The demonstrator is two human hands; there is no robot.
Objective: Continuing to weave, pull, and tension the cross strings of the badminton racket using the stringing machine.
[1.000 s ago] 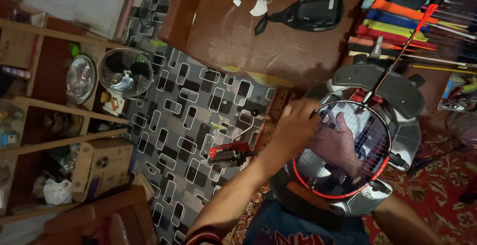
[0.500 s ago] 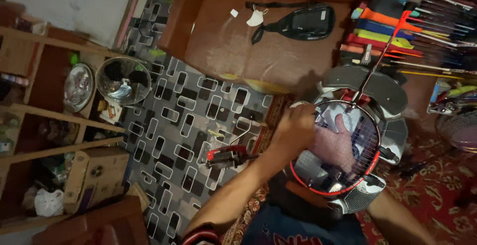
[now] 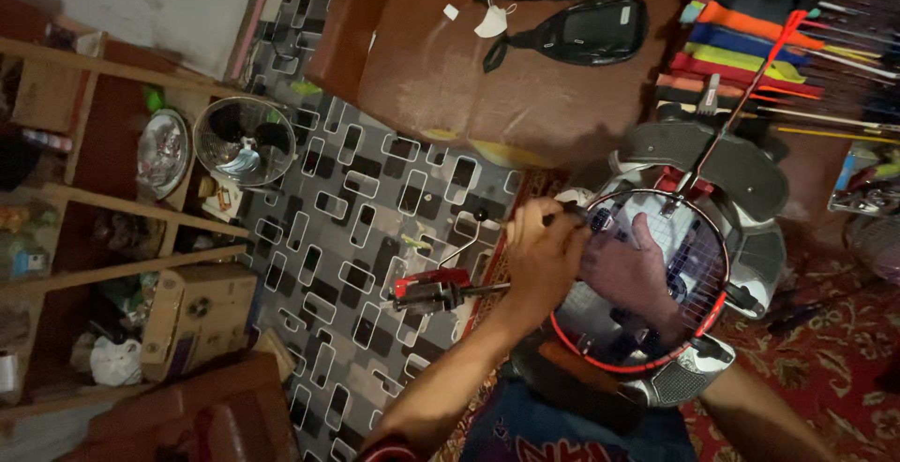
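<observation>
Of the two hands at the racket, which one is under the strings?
The right hand: it shows through the string bed of the red badminton racket, so it lies beneath it. The left hand stays above, at the frame's left edge, gripping a small dark tool.

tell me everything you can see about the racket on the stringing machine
The racket has a thin red and black frame, oval head, partly strung with pale crossing strings. Its slim red shaft runs up and right toward a dark handle. It lies flat, clamped on the grey stringing machine, held by supports at the throat and rim. The right hand lies under the strings, seen through them; the left hand is at the left rim, pinching something small and dark, perhaps a tool or string.
</observation>
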